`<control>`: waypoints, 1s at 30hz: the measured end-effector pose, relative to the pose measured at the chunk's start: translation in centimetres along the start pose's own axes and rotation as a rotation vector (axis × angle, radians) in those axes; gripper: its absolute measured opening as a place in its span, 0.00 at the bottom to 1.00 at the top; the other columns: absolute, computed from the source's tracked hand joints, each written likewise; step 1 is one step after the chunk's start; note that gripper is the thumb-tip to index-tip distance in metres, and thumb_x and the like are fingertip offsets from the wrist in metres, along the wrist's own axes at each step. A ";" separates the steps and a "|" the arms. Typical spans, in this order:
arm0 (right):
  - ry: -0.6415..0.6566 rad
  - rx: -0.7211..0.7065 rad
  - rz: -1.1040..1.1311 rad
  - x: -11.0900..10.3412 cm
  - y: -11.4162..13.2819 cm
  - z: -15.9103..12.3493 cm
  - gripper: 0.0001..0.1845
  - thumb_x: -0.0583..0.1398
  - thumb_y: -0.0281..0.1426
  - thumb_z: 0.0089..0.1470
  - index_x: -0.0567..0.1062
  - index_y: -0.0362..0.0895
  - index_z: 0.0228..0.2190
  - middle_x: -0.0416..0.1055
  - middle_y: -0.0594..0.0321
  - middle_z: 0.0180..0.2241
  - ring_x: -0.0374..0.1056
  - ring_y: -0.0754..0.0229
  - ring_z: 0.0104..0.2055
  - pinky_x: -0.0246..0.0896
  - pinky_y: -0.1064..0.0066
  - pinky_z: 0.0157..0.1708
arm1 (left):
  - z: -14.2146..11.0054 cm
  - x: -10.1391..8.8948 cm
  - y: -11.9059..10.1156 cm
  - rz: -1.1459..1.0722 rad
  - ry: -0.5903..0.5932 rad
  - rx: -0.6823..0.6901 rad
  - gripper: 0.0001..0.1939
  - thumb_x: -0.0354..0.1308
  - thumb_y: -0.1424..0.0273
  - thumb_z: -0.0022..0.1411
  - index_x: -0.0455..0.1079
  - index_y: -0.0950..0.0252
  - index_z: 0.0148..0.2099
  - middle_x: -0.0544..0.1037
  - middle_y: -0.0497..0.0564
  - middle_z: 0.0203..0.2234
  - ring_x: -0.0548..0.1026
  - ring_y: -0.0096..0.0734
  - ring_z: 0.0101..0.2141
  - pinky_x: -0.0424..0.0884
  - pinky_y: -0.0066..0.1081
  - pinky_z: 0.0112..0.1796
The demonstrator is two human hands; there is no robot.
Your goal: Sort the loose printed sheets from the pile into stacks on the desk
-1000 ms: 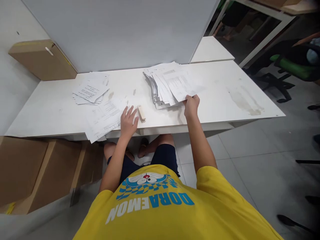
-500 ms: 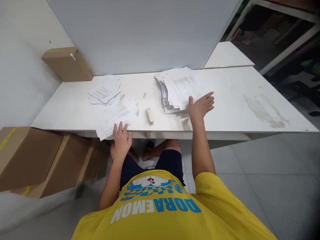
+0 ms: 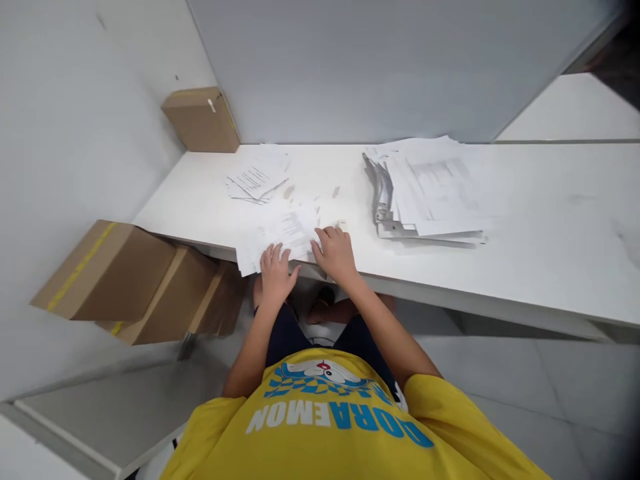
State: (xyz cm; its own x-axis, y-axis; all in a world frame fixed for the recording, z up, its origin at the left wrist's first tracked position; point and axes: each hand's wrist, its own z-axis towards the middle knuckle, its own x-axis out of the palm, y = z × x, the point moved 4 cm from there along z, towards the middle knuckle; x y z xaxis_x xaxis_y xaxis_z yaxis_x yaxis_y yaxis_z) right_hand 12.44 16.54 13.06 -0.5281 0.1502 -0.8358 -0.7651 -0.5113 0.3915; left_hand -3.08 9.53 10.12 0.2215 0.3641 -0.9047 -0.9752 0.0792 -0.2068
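Note:
My left hand [image 3: 276, 272] lies open, fingers spread, on the near edge of a printed sheet [image 3: 290, 230] that overhangs the table front slightly. At the sheet's right side rests my right hand [image 3: 336, 255], thumb apart from the bent fingers, touching or just above the tabletop. Just beyond its fingertips a bit of a small cream stapler-like object [image 3: 341, 224] shows; the hand covers the rest, and I see no grip on it. Farther back on the left is a small pile of printed slips [image 3: 256, 180].
A thick stack of papers [image 3: 443, 190] with grey metal-like clips along its left side lies on the white table [image 3: 545, 247]. One cardboard box [image 3: 200, 123] stands in the back left corner. Several more boxes [image 3: 120, 273] sit below the table's left end.
My right hand has moved left from the paper stack to the sheet's right side, covering most of the cream object. The view has turned left. My left hand stays on the sheet.

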 end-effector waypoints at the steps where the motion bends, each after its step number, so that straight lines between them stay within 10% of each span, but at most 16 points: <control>1: 0.021 -0.029 0.001 0.6 0.2 -0.2 0.24 0.49 0.36 0.63 0.72 0.36 0.52 0.72 0.42 0.47 0.66 0.41 0.50 0.58 0.51 0.50 | -0.3 -0.2 0.2 0.006 0.003 0.009 0.18 0.54 0.65 0.65 0.68 0.64 0.55 0.70 0.63 0.55 0.64 0.56 0.57 0.60 0.53 0.57; 7: 0.100 -0.164 0.071 3.8 1.3 -1.7 0.32 0.52 0.44 0.62 0.68 0.34 0.57 0.64 0.39 0.60 0.59 0.38 0.63 0.44 0.45 0.64 | -1.1 -0.5 1.4 0.012 0.069 0.051 0.16 0.51 0.77 0.61 0.72 0.60 0.48 0.77 0.57 0.42 0.71 0.47 0.43 0.67 0.47 0.48; 18: 0.084 -0.483 -0.028 4.2 0.6 -3.3 0.28 0.54 0.43 0.63 0.69 0.37 0.56 0.67 0.42 0.59 0.64 0.41 0.58 0.60 0.53 0.53 | -2.4 -0.7 2.3 -0.019 0.014 0.127 0.23 0.56 0.73 0.60 0.67 0.63 0.58 0.74 0.57 0.54 0.68 0.47 0.56 0.63 0.46 0.57; 25: -0.089 -0.424 0.084 4.7 0.1 -3.7 0.19 0.52 0.30 0.63 0.72 0.36 0.51 0.75 0.45 0.50 0.69 0.46 0.52 0.64 0.55 0.53 | -4.3 -0.9 6.3 -0.037 -0.109 -0.280 0.34 0.54 0.67 0.63 0.52 0.68 0.69 0.60 0.64 0.65 0.58 0.51 0.65 0.57 0.50 0.62; 30: -0.154 -0.220 0.200 5.0 -0.7 -3.4 0.19 0.48 0.27 0.63 0.73 0.41 0.50 0.77 0.49 0.44 0.71 0.49 0.47 0.68 0.55 0.48 | -3.3 -1.2 6.8 -0.106 0.050 -0.209 0.38 0.56 0.63 0.63 0.49 0.67 0.70 0.56 0.63 0.67 0.51 0.50 0.68 0.47 0.52 0.66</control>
State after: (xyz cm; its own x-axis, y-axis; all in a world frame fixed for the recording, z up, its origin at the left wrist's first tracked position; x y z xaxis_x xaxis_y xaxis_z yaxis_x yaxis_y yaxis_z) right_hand 11.58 14.79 7.31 -0.7223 0.1462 -0.6759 -0.5515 -0.7115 0.4354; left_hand -9.96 6.57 8.59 0.3277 0.3170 -0.8900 -0.9255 -0.0814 -0.3698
